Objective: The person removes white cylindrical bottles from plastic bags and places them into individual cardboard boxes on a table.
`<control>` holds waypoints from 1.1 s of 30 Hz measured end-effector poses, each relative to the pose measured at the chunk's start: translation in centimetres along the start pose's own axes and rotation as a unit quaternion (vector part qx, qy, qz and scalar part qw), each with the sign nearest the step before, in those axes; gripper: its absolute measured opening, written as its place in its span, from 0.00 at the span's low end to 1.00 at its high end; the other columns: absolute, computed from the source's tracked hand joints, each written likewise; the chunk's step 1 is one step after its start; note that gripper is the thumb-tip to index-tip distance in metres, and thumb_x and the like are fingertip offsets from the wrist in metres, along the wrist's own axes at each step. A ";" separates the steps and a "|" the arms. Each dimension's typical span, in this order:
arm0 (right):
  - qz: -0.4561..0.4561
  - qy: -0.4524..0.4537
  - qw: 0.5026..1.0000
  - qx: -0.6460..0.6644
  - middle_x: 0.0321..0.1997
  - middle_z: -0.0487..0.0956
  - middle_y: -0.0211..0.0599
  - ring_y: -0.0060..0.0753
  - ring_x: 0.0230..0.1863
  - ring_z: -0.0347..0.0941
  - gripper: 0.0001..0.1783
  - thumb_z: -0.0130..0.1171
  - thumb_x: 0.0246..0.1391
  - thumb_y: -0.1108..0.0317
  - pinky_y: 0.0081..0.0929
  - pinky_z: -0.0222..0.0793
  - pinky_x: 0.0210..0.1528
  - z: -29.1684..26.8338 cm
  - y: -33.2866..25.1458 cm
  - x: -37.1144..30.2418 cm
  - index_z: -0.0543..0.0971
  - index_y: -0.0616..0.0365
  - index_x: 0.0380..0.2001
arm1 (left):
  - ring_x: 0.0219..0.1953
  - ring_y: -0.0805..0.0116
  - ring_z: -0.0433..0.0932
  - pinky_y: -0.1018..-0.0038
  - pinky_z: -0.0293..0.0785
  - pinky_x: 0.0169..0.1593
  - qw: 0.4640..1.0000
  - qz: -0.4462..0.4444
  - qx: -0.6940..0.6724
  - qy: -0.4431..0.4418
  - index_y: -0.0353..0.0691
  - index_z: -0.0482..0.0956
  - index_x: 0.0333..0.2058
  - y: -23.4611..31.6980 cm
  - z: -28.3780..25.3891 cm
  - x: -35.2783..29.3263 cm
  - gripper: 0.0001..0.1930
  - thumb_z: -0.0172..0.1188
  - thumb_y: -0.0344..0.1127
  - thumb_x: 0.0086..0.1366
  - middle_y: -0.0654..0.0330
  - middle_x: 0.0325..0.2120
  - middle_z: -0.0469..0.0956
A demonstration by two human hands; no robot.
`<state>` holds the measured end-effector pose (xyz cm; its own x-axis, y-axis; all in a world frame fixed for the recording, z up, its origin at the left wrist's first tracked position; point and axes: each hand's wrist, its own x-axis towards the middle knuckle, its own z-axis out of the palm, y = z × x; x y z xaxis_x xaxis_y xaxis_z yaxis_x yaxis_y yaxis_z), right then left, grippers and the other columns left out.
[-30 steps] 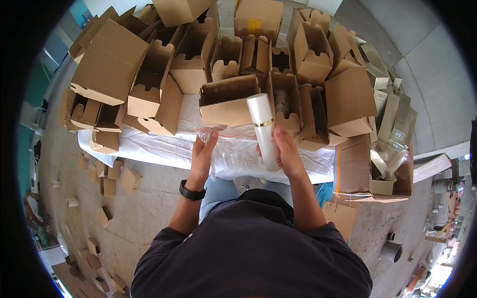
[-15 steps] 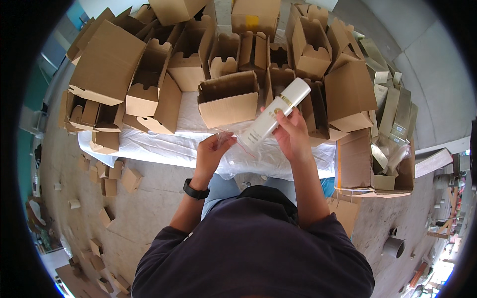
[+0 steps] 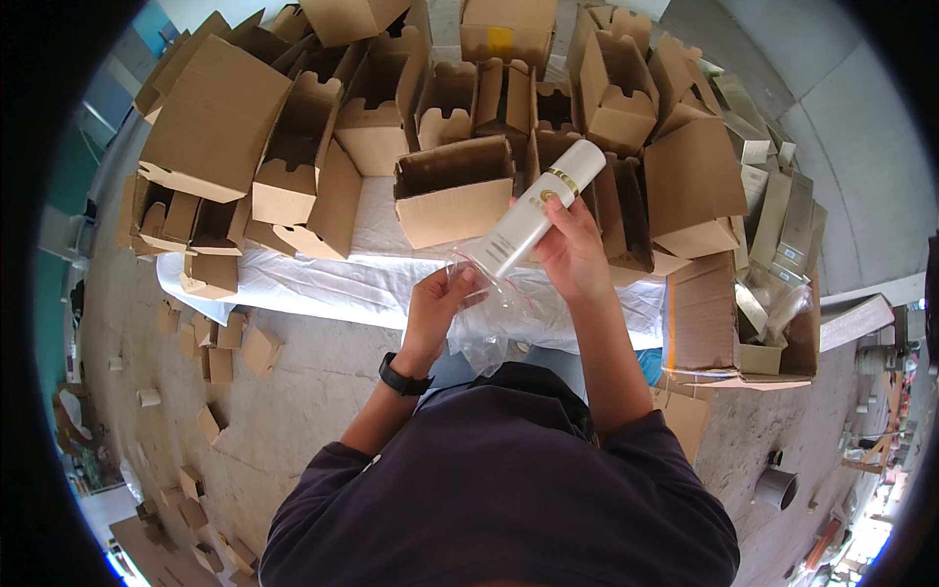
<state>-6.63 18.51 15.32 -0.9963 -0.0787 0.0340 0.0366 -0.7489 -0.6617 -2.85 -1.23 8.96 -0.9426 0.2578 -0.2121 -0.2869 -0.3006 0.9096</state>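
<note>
A white bottle (image 3: 528,217) with a gold ring below its cap is tilted in front of me, cap end up to the right. My right hand (image 3: 574,249) grips it round the middle. Its lower end sits at the mouth of a clear plastic bag (image 3: 486,328), which my left hand (image 3: 440,308) pinches by the rim. The bag hangs down over the front edge of the cloth-covered table. Just beyond the bottle stands an open cardboard box (image 3: 455,205).
Open cardboard boxes (image 3: 293,137) crowd the table over its white cloth (image 3: 303,293). At the right, a large carton (image 3: 702,318) holds pale gold boxes (image 3: 794,220) and clear plastic. Small cardboard pieces (image 3: 262,350) lie on the floor at left. A grey cylinder (image 3: 776,487) lies at right.
The plastic bag has come open and now hangs lower. The bottle has shifted slightly, its base now at the bag's mouth. My left hand has moved a little right and down.
</note>
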 end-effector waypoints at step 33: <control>-0.126 -0.010 0.962 -0.243 0.47 0.72 0.36 0.28 0.48 0.72 0.29 0.66 0.50 0.75 0.29 0.73 0.50 2.7 -0.4 -0.1 0.65 0.60 0.54 | 0.43 0.76 0.76 0.76 0.71 0.51 0.992 0.076 0.054 -0.086 0.32 0.77 0.47 1.6 -1.0 0.3 0.15 0.64 0.30 0.62 0.63 0.40 0.80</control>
<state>-6.29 17.06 17.57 -0.9669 0.0483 0.2506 -0.2514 -0.3503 -0.9023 -3.78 -2.54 9.98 -0.9277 0.3731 -0.0128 -0.1141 -0.2508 0.9613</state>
